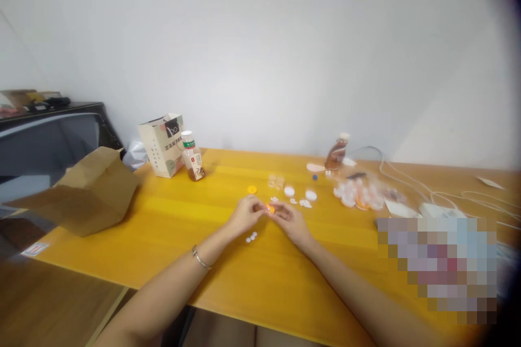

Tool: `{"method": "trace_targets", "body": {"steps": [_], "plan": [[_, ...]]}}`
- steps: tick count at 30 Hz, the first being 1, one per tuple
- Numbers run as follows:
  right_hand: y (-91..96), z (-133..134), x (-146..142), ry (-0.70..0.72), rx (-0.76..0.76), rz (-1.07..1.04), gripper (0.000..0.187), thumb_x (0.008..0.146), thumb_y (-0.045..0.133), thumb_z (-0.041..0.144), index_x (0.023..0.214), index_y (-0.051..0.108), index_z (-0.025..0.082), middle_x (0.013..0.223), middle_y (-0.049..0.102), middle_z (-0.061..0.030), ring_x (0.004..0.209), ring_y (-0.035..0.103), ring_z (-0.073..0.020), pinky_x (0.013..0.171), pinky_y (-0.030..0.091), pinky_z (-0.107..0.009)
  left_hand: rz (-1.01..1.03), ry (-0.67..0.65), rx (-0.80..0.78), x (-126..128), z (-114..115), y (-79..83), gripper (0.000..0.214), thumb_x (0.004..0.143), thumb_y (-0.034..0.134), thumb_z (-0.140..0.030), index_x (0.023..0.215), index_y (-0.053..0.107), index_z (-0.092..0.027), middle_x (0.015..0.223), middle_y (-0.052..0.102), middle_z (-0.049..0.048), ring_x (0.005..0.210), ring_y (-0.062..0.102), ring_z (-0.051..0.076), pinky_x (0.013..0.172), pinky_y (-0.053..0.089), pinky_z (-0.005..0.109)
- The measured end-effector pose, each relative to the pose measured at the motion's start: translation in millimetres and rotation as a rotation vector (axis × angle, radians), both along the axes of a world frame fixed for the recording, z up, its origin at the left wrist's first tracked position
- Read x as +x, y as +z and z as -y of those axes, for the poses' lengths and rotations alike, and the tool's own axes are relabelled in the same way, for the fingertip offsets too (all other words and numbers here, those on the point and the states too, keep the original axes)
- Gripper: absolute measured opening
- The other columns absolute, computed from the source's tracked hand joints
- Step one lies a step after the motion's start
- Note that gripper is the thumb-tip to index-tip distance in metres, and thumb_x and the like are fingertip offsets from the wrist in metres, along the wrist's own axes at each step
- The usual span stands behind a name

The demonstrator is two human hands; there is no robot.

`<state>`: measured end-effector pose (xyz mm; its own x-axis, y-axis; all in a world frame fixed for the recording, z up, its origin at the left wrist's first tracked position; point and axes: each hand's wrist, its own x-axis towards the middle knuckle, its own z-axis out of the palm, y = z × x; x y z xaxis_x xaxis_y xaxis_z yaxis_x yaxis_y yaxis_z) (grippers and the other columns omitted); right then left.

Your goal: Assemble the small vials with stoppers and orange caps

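Between the fingertips of both hands is a small round orange piece (271, 209), perhaps a cap; its details are blurred. My left hand (247, 212) pinches it from the left, and my right hand (291, 222) grips it from the right. Just below my left hand lie several small white discs (251, 237). A yellow disc (252, 189) rests beyond the left hand. Past the right hand are two white round lids (288, 191), some small white pieces (305, 203) and clear round pieces (275, 181).
A brown paper bag (93, 190) stands on the wooden table (228, 282) at left, near a printed carton (160, 146) and a labelled bottle (192, 157). At right are a brown bottle (337, 153), a pile of clear and orange pieces (358, 195) and white cables (411, 181).
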<state>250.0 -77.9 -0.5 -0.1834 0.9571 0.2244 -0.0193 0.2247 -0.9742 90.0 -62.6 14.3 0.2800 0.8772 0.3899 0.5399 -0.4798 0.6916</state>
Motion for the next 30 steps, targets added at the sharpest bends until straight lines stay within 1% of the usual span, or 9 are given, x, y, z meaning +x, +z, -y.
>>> {"method": "trace_targets", "body": {"steps": [4,8,10,14,17,21,24,30], "plan": [[-0.6,0,-1,-0.005,0.021,-0.018,0.030,0.062,0.067,0.037,0.087,0.059,0.020,0.093,0.063,-0.0045,0.083,0.061,-0.0180,0.083,0.046,-0.035,0.029,0.023,0.013,3,2,-0.3,0.011,0.069,0.060,-0.025,0.068,0.063,-0.014,0.066,0.056,0.0007,0.063,0.049,0.011,0.062,0.040,0.022],[0.4,1,-1,-0.027,0.023,-0.017,0.029,0.063,0.066,0.036,0.087,0.059,0.021,0.094,0.064,-0.0045,0.085,0.061,-0.0182,0.084,0.046,-0.036,0.069,0.019,0.074,5,5,-0.5,0.008,0.069,0.060,-0.022,0.069,0.060,-0.014,0.074,0.055,0.0018,0.072,0.051,0.012,0.068,0.041,0.023],[1.2,2,-1,-0.029,0.027,-0.020,0.030,0.063,0.066,0.037,0.087,0.059,0.021,0.094,0.064,-0.0046,0.085,0.061,-0.0186,0.084,0.046,-0.037,0.088,0.009,0.079,6,7,-0.7,0.006,0.070,0.058,-0.020,0.069,0.059,-0.014,0.077,0.056,0.0025,0.076,0.052,0.012,0.069,0.042,0.023],[2.2,2,-2,-0.032,0.023,-0.041,0.031,0.063,0.066,0.038,0.087,0.058,0.021,0.094,0.064,-0.0048,0.086,0.061,-0.0191,0.085,0.046,-0.037,0.126,-0.017,-0.005,8,9,-1.5,0.006,0.073,0.055,-0.020,0.072,0.057,-0.014,0.075,0.060,0.0023,0.071,0.055,0.012,0.064,0.043,0.023],[3.0,3,-2,-0.051,0.012,-0.047,0.031,0.062,0.067,0.038,0.086,0.059,0.021,0.095,0.064,-0.0048,0.086,0.061,-0.0193,0.085,0.045,-0.037,0.176,-0.025,-0.051,9,10,-3.4,0.008,0.074,0.055,-0.022,0.073,0.055,-0.014,0.074,0.061,0.0024,0.068,0.056,0.011,0.064,0.044,0.023],[3.9,4,-4,-0.047,0.008,-0.074,0.029,0.062,0.067,0.036,0.085,0.059,0.021,0.093,0.065,-0.0042,0.087,0.061,-0.0196,0.086,0.044,-0.037,0.266,-0.009,-0.101,10,9,-7.1,0.018,0.072,0.058,-0.027,0.080,0.047,-0.015,0.075,0.058,0.0015,0.065,0.055,0.010,0.061,0.044,0.022],[3.5,5,-5,-0.048,0.007,-0.099,0.026,0.063,0.066,0.034,0.085,0.059,0.021,0.093,0.064,-0.0036,0.088,0.060,-0.0190,0.087,0.044,-0.037,0.305,-0.013,-0.105,10,7,-9.3,0.021,0.071,0.059,-0.026,0.081,0.043,-0.016,0.075,0.055,0.0005,0.065,0.054,0.009,0.061,0.043,0.021],[2.4,5,-6,-0.049,-0.008,-0.123,0.025,0.061,0.068,0.033,0.082,0.059,0.021,0.090,0.064,-0.0030,0.088,0.060,-0.0186,0.086,0.043,-0.035,0.367,-0.048,-0.109,12,2,-17.2,0.022,0.069,0.059,-0.020,0.081,0.041,-0.017,0.073,0.052,-0.0011,0.063,0.051,0.008,0.060,0.042,0.021]]}}
